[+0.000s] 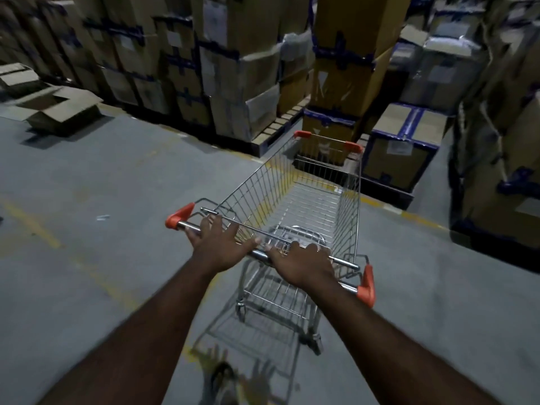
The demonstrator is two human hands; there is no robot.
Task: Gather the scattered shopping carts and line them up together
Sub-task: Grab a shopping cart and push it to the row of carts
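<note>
Two hands met the handle (344,262) of a shopping cart (306,200) on the floor (117,176), nose near stacked boxes (400,153). Left hand (219,244) pressed it, fingers splayed. Right hand (304,263) curled round it. Advised: steer early, clear of the boxes.

A shopping cart (306,200) of shiny chrome metal wire, with a glossy metal handle bar (260,254) and matt orange plastic corner caps (179,216). Grey, matt, rough-looking concrete floor (87,185). Stacked boxes (239,92) of dull brown cardboard, some bound in blue tape.
</note>
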